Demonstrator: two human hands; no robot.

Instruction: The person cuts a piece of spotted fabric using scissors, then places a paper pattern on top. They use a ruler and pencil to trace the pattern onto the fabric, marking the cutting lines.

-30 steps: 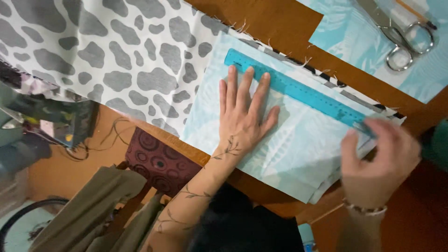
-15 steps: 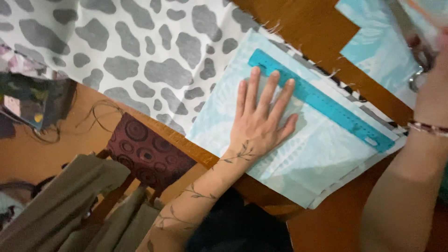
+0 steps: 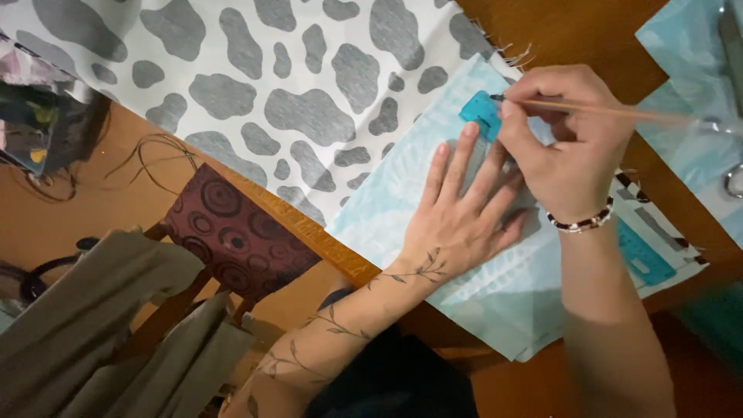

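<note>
Half a second earlier the right hand (image 3: 569, 143) had been off at the right edge of the view; now it had come back over the pale blue fabric (image 3: 433, 224), pinching a thin pencil (image 3: 604, 110) with its tip at the top end of the blue ruler (image 3: 481, 114). The left hand (image 3: 464, 213) had stayed flat, fingers spread, pressing the fabric and probably the ruler's edge, though the right hand hid that contact. The fabric lay on the wooden table (image 3: 573, 31), partly over the grey-spotted cloth (image 3: 255, 85). To mark well, the left hand should have borne down evenly so nothing crept, and the pencil should have hugged the ruler's edge, drawn lightly in one stroke without dragging the fabric.
</note>
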